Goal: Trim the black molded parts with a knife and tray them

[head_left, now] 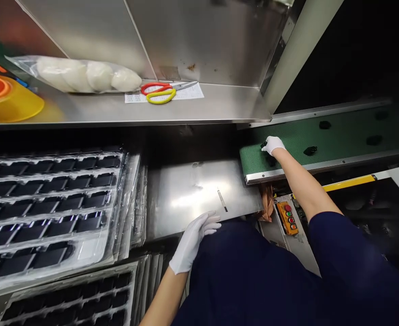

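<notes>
My right hand [273, 145], in a white glove, is over the near end of the green conveyor belt [287, 136], its fingers pinched on a small black part [263, 145]. Another black part [270, 159] lies on the belt just below that hand. My left hand [196, 235], also gloved in white, hovers at the front edge of the metal table [172, 199], fingers spread and nothing in them. A thin blade-like tool [222, 200] lies on the table. Farther along the belt lie several black parts, one of them [310, 151] near my right forearm.
Stacked clear trays [93, 244] of black parts stand at the left, with a second stack [134, 280] below. A metal shelf [219, 104] holds scissors [160, 93], a bag of white rolls [84, 76] and a yellow container [19, 106]. A button box [288, 218] sits under the belt.
</notes>
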